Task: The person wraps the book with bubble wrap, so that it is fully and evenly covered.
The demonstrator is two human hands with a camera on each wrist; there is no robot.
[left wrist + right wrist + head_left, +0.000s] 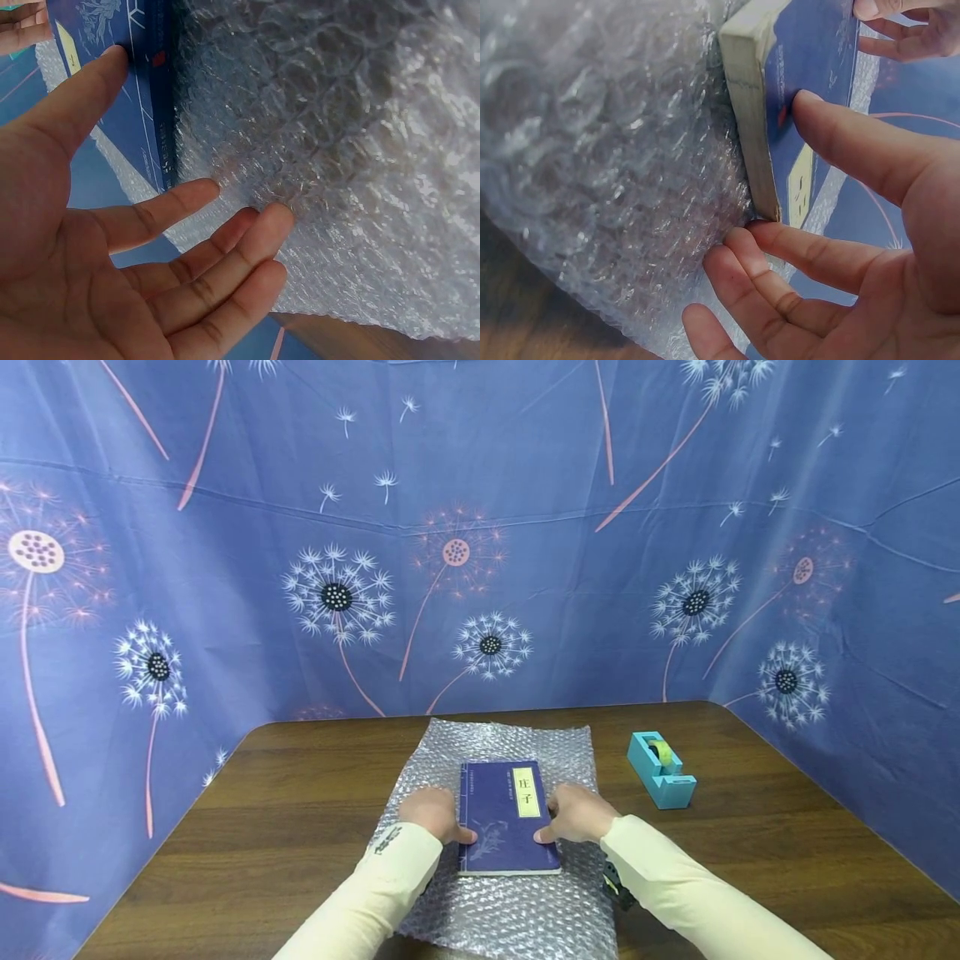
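Note:
A dark blue paperback book (491,810) with a yellow title label lies flat on a sheet of bubble wrap (517,910). At its left side is my left hand (433,814); the thumb rests on the cover, and in the left wrist view the other fingers (202,292) spread loosely over the wrap, apart from the spine. My right hand (577,814) is at the opposite side, thumb (840,127) on the cover. In the right wrist view its index fingertip comes right at the book's page edge, the remaining fingers relaxed above the wrap.
A turquoise tape dispenser (660,772) with a yellow-green roll of tape (662,752) stands at the right on the brown wooden table (300,793). A blue curtain (420,568) with dandelion prints hangs behind the table and along both sides.

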